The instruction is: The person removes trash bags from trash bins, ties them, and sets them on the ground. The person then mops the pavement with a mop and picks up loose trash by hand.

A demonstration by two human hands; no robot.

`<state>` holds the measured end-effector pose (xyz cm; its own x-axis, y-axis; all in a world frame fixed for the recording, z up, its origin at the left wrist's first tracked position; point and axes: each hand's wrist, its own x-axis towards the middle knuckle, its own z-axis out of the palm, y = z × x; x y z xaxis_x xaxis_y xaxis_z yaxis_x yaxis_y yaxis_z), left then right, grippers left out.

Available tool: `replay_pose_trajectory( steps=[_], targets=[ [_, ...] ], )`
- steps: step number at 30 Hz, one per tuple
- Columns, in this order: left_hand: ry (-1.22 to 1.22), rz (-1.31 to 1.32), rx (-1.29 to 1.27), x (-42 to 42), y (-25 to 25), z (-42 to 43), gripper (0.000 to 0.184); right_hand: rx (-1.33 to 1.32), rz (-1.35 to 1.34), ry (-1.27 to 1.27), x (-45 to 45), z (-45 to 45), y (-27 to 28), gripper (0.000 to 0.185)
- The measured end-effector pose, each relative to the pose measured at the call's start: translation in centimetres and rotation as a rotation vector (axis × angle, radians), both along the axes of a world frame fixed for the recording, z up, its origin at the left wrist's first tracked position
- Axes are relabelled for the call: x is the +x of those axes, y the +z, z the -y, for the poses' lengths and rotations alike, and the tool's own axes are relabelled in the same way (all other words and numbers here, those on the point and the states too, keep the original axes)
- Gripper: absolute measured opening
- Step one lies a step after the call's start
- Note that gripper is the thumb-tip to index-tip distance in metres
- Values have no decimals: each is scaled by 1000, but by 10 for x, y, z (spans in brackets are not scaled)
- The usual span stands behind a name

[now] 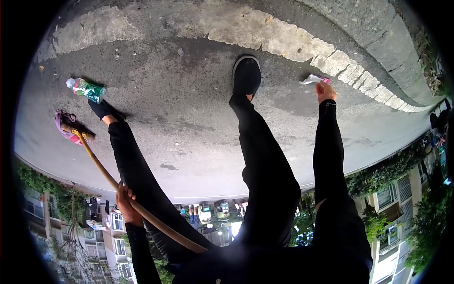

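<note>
My left hand (126, 204) is closed around the long wooden handle (156, 222) of a mop-like tool. At its far end a yellow fitting joins a brown roll-shaped head (85, 133) with purple and pink cloth (64, 122) around it, on the ground. My right hand (326, 91) reaches down to the asphalt, its fingers pinched at the pink end of a crumpled white-and-pink wrapper (312, 79). Its fingertips are partly hidden. A green-labelled plastic bottle (90, 90) lies beside my left shoe (100, 109).
My right shoe (247, 75) stands between the bottle and the wrapper. A worn, cracked white line (283, 40) curves across the asphalt (189, 99) near a concrete kerb (378, 35). Parked vehicles (205, 213), greenery (378, 173) and buildings (101, 241) appear upside down behind me.
</note>
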<state>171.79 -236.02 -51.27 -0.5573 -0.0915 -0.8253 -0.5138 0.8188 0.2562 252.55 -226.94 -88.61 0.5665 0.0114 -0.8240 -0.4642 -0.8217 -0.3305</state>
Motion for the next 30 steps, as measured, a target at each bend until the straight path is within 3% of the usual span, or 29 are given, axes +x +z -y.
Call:
replay_pose_trajectory(
  steps=[2, 4, 6, 7, 9, 10, 12, 14, 15, 17, 18, 19, 20, 21, 24, 27, 29, 30],
  targets=[
    [-3, -2, -13, 9, 0, -6, 25, -35, -41, -32, 8, 4, -10, 30],
    [0, -12, -13, 11, -8, -3, 27, 5, -136, 316, 14, 14, -26, 29],
    [-11, -44, -66, 15, -7, -9, 21, -15, -2, 900, 24, 29, -37, 31],
    [19, -34, -74, 12, -8, -8, 17, -54, 3, 68, 22, 22, -58, 31],
    [-23, -63, -64, 19, -7, -19, 15, -143, 138, 62, -22, -4, -38, 32],
    [-24, -79, -67, 19, -8, -19, 16, 29, -75, -11, 13, 17, -60, 29],
    [18, -81, -48, 15, -8, -15, 17, -19, 134, -19, -73, -35, -2, 24],
    [-10, -59, -33, 15, -2, -19, 18, 177, 187, 51, -38, 3, -48, 23],
    [-5, -48, -27, 14, 1, -19, 18, 270, 241, -188, -96, -39, -12, 24],
    [9, -38, -5, 12, 0, -23, 18, 357, 333, 81, -178, -90, 11, 26],
    [11, -53, -12, 11, 1, -24, 17, 447, 252, 134, -216, -113, 12, 30],
    [14, -66, -23, 10, 1, -24, 17, 597, 88, 435, -278, -150, 53, 36],
    [22, -63, -22, 9, 1, -24, 17, 563, 200, 797, -297, -160, 29, 42],
    [-6, -71, -37, 8, 0, -25, 17, 663, 119, 848, -360, -199, 62, 45],
    [-10, -91, -41, 7, -1, -22, 19, 721, 310, 1469, -445, -264, 61, 43],
    [-33, -95, 29, 7, 2, -22, 22, 659, 403, 1580, -486, -285, 26, 44],
    [-3, -96, 51, 7, 4, -26, 22, 498, 736, 1603, -496, -284, 8, 45],
    [7, -98, 73, 7, 4, -25, 22, 452, 704, 1541, -499, -284, 2, 47]
  ],
)
